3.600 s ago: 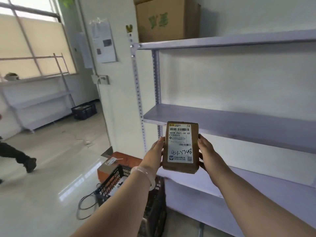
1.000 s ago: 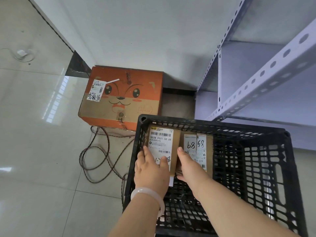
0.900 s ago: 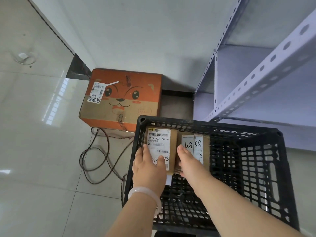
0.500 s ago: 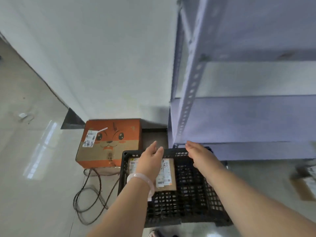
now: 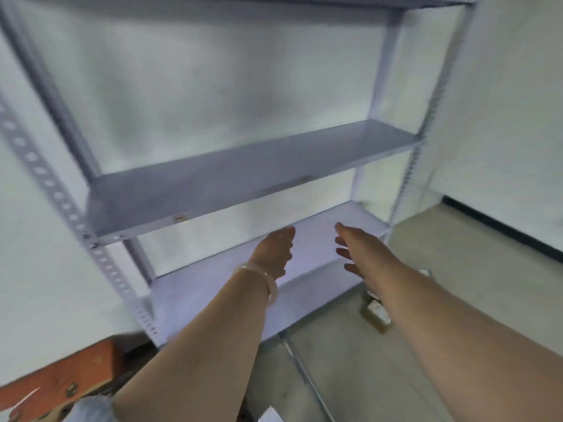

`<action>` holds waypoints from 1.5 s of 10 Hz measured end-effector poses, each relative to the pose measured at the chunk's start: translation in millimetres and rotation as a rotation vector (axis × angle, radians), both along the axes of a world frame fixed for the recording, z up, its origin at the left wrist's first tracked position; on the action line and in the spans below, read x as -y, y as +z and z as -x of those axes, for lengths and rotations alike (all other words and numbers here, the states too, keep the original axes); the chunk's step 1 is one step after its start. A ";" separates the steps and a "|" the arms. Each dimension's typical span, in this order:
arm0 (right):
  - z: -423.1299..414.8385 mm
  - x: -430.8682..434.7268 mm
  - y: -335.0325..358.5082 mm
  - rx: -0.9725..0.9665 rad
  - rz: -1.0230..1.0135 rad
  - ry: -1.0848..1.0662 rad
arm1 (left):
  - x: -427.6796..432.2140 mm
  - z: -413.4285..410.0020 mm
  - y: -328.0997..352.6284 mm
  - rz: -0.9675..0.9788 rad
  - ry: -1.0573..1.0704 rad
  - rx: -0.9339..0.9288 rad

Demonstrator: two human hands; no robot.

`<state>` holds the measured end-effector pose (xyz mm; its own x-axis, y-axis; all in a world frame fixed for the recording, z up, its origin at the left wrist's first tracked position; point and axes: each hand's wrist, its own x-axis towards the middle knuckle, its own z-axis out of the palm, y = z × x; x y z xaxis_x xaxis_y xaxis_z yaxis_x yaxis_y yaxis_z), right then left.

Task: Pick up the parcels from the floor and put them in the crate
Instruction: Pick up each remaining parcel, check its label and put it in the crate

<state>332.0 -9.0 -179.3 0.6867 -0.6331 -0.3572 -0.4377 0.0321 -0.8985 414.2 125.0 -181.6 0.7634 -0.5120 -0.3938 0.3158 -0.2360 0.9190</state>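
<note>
Before the shelf (image 5: 243,175), our left hand (image 5: 275,251) and right hand (image 5: 359,248) stretched out, fingers spread, holding nothing, one parcel (image 5: 375,312) on the floor (image 5: 457,254) at right, under our right forearm, orange box (image 5: 61,382) near left.

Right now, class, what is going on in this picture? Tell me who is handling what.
A person stands at a grey metal shelf unit with both arms stretched forward. The left hand, a pale bangle on its wrist, and the right hand are both open and hold nothing. On the floor to the right lies a small brown parcel, partly hidden behind the right arm and not yet picked up. An orange box sits at the lower left. The picture is blurred.
</note>
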 end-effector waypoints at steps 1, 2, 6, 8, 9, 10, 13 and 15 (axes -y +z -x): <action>78.7 75.1 26.2 0.044 -0.014 -0.157 | 75.3 51.5 13.3 0.014 -0.116 0.032; 148.4 138.3 40.5 0.092 0.012 -0.296 | 147.3 101.0 21.7 0.039 -0.198 0.041; 246.4 255.9 -14.2 -0.055 -0.059 -0.466 | 294.5 159.5 -15.1 -0.043 -0.358 -0.001; 211.8 324.2 -46.0 -0.135 -0.062 -0.443 | 366.3 113.3 -61.7 -0.139 -0.314 -0.037; 169.1 367.5 -60.5 -0.150 -0.047 -0.414 | 403.0 80.2 -77.9 -0.132 -0.244 -0.099; 131.3 404.8 -71.8 -0.165 -0.092 -0.379 | 438.1 47.6 -87.5 -0.150 -0.222 -0.155; 94.4 539.2 -99.1 -0.174 -0.116 -0.386 | 577.4 -25.5 -120.4 -0.181 -0.284 -0.068; 63.2 636.7 -169.0 -0.361 -0.155 -0.331 | 637.6 -54.5 -169.8 -0.303 -0.202 -0.150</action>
<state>268.8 -645.8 -348.3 0.2741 -0.7163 -0.6417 -0.6633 0.3424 -0.6654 468.7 -512.6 -351.4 0.5818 -0.4890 -0.6500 0.3610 -0.5608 0.7451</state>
